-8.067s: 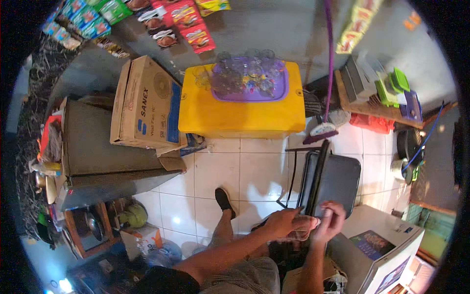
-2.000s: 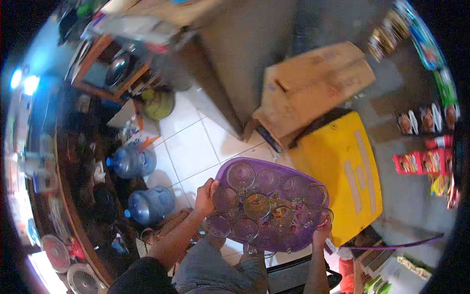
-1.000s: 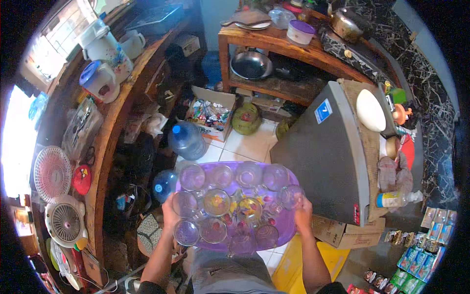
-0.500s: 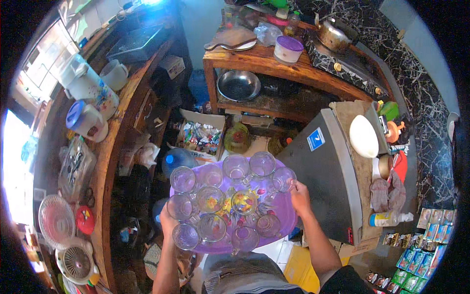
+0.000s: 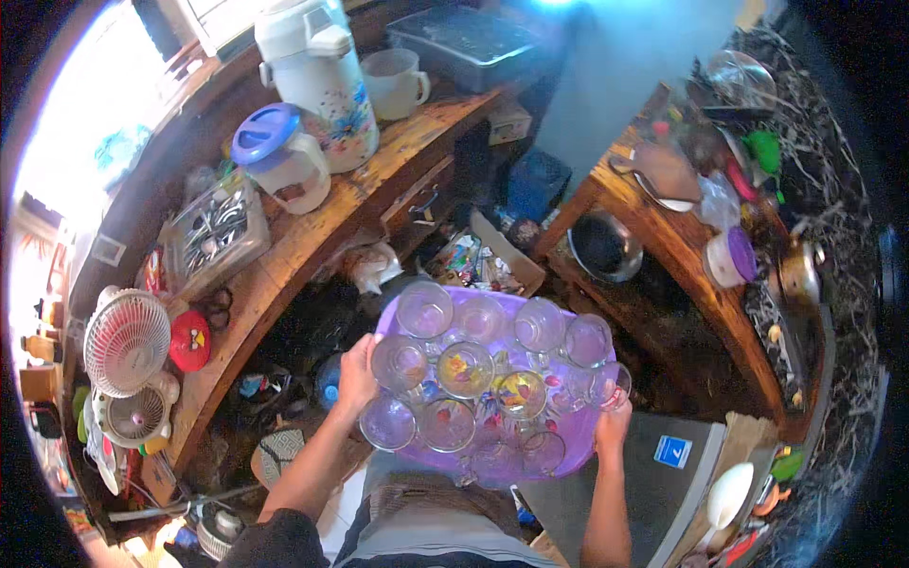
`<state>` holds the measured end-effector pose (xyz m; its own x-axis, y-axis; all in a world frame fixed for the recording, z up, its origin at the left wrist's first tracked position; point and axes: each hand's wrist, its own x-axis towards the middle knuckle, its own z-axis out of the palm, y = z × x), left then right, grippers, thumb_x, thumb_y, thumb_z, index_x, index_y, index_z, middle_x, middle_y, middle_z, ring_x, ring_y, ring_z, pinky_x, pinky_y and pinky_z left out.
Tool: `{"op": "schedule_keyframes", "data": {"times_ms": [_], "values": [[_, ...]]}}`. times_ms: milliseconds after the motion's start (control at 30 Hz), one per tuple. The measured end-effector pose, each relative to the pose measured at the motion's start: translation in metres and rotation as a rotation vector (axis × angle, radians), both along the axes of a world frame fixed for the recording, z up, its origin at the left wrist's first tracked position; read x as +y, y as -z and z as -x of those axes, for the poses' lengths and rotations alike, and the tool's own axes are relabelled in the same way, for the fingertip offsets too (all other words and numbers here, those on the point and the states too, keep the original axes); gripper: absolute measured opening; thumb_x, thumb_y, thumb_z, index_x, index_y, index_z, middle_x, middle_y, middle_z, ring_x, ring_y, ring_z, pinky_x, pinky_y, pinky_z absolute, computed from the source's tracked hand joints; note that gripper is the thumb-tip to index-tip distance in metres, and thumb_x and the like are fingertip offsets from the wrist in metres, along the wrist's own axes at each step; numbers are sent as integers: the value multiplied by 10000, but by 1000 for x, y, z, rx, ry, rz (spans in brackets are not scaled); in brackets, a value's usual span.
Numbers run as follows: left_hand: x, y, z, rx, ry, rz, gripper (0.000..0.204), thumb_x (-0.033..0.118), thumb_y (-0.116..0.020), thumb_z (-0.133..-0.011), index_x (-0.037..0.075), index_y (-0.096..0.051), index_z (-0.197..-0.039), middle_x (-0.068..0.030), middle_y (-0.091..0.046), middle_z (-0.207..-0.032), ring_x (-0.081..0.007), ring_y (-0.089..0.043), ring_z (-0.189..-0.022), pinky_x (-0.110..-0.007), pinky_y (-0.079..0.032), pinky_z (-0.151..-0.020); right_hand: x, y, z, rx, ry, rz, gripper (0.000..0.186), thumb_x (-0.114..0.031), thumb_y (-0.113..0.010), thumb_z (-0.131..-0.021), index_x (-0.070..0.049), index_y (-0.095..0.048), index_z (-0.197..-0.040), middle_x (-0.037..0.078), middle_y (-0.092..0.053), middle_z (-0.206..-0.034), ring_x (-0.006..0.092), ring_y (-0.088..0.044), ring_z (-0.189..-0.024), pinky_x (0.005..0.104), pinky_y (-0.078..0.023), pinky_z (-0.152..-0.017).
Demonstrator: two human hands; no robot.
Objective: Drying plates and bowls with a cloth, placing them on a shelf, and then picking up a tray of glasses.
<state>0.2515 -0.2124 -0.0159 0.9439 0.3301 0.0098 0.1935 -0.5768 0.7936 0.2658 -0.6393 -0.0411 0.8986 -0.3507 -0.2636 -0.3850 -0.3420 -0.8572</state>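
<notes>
A purple tray (image 5: 565,458) with a flower pattern is carried in front of my body, gripped at its two ends. My left hand (image 5: 358,377) is closed on its left edge, beside a clear glass mug (image 5: 400,363). On the opposite end my right hand (image 5: 613,426) is closed on the tray's rim, close under another glass mug (image 5: 609,385). Several clear glass mugs stand upright on the tray, crowded together, some with handles showing. Both thumbs are partly hidden by glass and rim.
A wooden counter (image 5: 275,275) on the left bears a flowered thermos (image 5: 331,104), a lidded pitcher (image 5: 281,161), a cutlery box (image 5: 218,232) and a fan (image 5: 133,412). A grey fridge (image 5: 625,492) stands close by my right arm. Beyond is a wooden shelf (image 5: 682,275).
My view has turned left, so the counter with the thermos shows nearer and the fridge has shifted down. The tray and both hands have come along, still together.
</notes>
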Motion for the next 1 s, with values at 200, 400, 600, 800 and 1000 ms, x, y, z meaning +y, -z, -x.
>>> {"op": "schedule_keyframes", "data": {"times_ms": [200,400,600,800,1000], "values": [[33,-46,18,-72,-184,-36,231,59,-711,-778,19,-646,-996,-65,-664,-820,-111,-583,-758,-291,-486,-722,58,-15,-85,-17,-211,-117,297,-195,-449,-1033,-2,-607,-873,-13,-549,-765,85,-488,-713,270,-424,-655],[60,-55,64,1,-535,168,426,83,-822,-623,6,-654,-1006,-68,-676,-884,-116,-599,-820,-286,-486,-763,130,-22,-131,-66,-486,-294,270,-191,-474,-1033,9,-640,-959,-33,-590,-823,48,-493,-728,243,-441,-660],[88,-55,113,-18,-793,354,317,255,-570,-979,-21,-657,-1108,-75,-700,-950,-137,-620,-867,-291,-488,-787,193,-37,-152,52,-688,-357,272,-210,-497,-1028,10,-650,-984,-19,-639,-877,47,-544,-785,229,-462,-716],[99,-46,139,-2,-840,254,433,359,-487,-1006,-31,-647,-1101,-96,-693,-957,-162,-624,-862,-311,-486,-796,227,-24,-154,14,-781,-317,269,-199,-496,-1026,22,-648,-1012,3,-659,-907,60,-566,-797,237,-469,-738],[97,-17,174,66,-816,76,395,195,-691,-834,-39,-610,-1142,-125,-684,-992,-194,-632,-932,-316,-481,-856,222,12,-139,20,-796,-238,260,-216,-500,-1024,-1,-644,-1041,2,-647,-913,78,-557,-822,256,-460,-762]]}}
